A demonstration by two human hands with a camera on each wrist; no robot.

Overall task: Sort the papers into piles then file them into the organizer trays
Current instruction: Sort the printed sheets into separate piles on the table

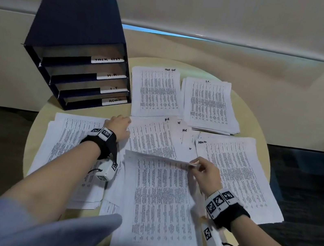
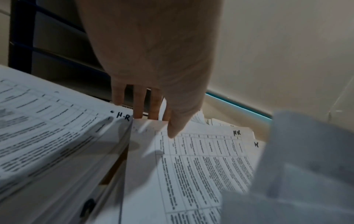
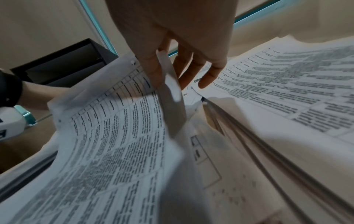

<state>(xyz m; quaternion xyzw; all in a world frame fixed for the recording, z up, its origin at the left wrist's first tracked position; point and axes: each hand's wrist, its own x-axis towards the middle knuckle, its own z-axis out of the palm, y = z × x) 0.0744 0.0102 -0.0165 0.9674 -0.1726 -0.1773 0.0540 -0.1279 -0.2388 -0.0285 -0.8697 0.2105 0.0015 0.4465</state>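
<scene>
Round table (image 1: 263,127): paper piles (image 1: 209,103) cover it. Dark four-tray organizer (image 1: 78,53) at far left edge. Left hand (image 1: 119,125), fingers spread, rests on H.R. sheets (image 1: 153,140). Right hand (image 1: 205,172) pinches lifted sheet (image 1: 161,159) over near pile.

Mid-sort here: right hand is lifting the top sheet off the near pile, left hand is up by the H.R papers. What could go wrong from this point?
1. The right hand pinches the lifted sheet only at one corner; it could sag, fold or drag the sheet beneath along.
2. The loose H.R sheets overlap unevenly between piles, so they could mix with neighbours.
3. The right-hand pile overhangs the table edge and could slide off if nudged.
</scene>
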